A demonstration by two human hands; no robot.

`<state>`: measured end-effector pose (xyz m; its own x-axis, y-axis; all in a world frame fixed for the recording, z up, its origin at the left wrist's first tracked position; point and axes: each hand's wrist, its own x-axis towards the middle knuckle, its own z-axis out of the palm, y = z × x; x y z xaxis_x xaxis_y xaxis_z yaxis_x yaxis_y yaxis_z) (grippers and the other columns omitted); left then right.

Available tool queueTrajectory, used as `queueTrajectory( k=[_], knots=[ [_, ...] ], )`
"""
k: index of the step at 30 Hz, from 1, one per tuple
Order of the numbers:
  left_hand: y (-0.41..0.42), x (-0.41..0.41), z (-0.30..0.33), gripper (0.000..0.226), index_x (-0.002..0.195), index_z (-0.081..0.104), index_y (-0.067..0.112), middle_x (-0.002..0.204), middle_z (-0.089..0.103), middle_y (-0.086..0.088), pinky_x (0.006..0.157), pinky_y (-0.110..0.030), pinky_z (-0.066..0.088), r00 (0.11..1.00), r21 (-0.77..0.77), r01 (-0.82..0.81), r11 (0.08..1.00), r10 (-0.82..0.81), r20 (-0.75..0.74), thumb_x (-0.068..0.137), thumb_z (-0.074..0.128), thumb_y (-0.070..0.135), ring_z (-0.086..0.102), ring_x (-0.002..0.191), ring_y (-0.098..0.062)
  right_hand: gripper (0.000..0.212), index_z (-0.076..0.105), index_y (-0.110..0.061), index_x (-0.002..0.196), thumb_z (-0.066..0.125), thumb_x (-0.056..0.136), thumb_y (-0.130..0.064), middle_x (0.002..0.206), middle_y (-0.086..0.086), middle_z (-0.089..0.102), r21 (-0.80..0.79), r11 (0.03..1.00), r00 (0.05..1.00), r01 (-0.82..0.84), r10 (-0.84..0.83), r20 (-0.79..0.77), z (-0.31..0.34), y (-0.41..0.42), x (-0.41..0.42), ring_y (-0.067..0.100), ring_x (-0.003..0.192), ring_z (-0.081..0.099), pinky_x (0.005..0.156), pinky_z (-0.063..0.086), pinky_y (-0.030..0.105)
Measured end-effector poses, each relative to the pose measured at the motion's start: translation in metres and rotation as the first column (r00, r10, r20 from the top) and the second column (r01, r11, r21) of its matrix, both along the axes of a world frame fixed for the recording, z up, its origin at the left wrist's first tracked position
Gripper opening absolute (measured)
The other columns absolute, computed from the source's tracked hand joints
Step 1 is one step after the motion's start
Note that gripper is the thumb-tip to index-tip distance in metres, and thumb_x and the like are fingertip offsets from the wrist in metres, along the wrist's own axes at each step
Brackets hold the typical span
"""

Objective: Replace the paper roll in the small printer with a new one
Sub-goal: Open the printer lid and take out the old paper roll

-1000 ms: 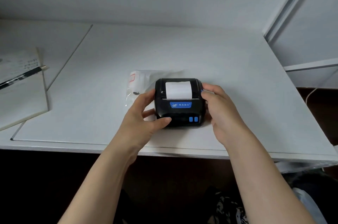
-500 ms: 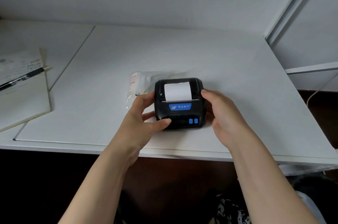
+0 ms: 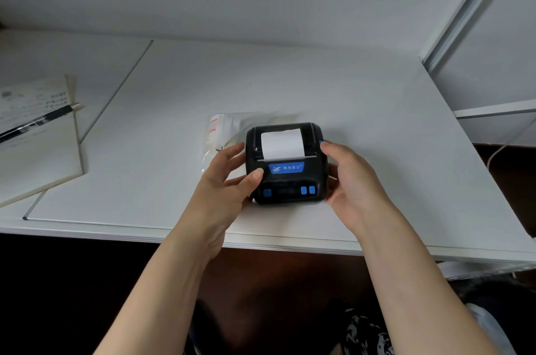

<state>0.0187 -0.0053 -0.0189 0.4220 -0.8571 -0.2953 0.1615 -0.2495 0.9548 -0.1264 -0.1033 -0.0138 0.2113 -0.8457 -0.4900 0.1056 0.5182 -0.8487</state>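
Head view: the small black printer [image 3: 285,163] sits on the white bench [image 3: 377,128] near its front edge, and both hands are on it. The left hand [image 3: 223,180] grips the left side, thumb curled over the front top corner, fingers [image 3: 232,151] reaching along the flank. The right hand [image 3: 353,180] wraps the right side, index tip up by a blue tab on that upper edge, likely the cover release. The lid looks closed, with a strip of white paper [image 3: 281,143] lying out of the slot over the cover and ending at the serrated tear bar.

Risks now: the printer is close to the bench edge, so a hard tug on the latch could slide it toward the drop. If the lid pops suddenly, the roll inside could jump out and unspool.

A clear plastic bag [image 3: 224,131] lies just behind and left of the printer, touching or nearly so; whether it holds the new roll, I cannot tell
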Motion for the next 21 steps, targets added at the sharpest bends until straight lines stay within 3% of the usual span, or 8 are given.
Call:
queueTrajectory(
  k=[4, 9, 21],
  knots=[
    [-0.0010, -0.0010, 0.0021, 0.066, 0.144, 0.033, 0.034, 0.128, 0.055, 0.019, 0.092, -0.031, 0.047, 1.000, 0.026, -0.015, 1.000, 0.015, -0.011, 0.088, 0.063, 0.015, 0.060, 0.104, -0.004, 0.020, 0.067, -0.019, 0.107, 0.054, 0.093, -0.022, 0.083, 0.000, 0.070, -0.003, 1.000, 1.000, -0.005, 0.005, 0.007, 0.0001, 0.0006, -0.0013, 0.016, 0.071, 0.066, 0.061, 0.052, 0.033],
    [-0.0018, -0.0011, 0.0027, 0.078, 0.149, 0.019, 0.038, 0.113, 0.056, 0.032, 0.101, -0.038, 0.043, 1.000, 0.053, -0.027, 0.998, 0.027, -0.005, 0.088, 0.063, 0.016, 0.061, 0.103, -0.003, 0.024, 0.067, -0.017, 0.112, 0.054, 0.092, -0.022, 0.087, 0.001, 0.070, -0.007, 1.000, 1.000, -0.003, 0.003, 0.005, -0.0010, -0.0001, -0.0014, 0.017, 0.073, 0.066, 0.061, 0.051, 0.034],
    [-0.0009, -0.0005, 0.0026, 0.076, 0.148, 0.025, 0.034, 0.127, 0.056, 0.022, 0.100, -0.039, 0.045, 1.000, 0.056, -0.028, 0.998, 0.029, -0.013, 0.086, 0.065, 0.015, 0.061, 0.103, -0.004, 0.025, 0.067, -0.016, 0.112, 0.054, 0.090, -0.014, 0.101, 0.007, 0.071, -0.030, 0.999, 0.999, 0.026, -0.027, -0.045, -0.0027, -0.0009, -0.0027, 0.023, 0.081, 0.066, 0.073, 0.052, 0.042]
  ],
)
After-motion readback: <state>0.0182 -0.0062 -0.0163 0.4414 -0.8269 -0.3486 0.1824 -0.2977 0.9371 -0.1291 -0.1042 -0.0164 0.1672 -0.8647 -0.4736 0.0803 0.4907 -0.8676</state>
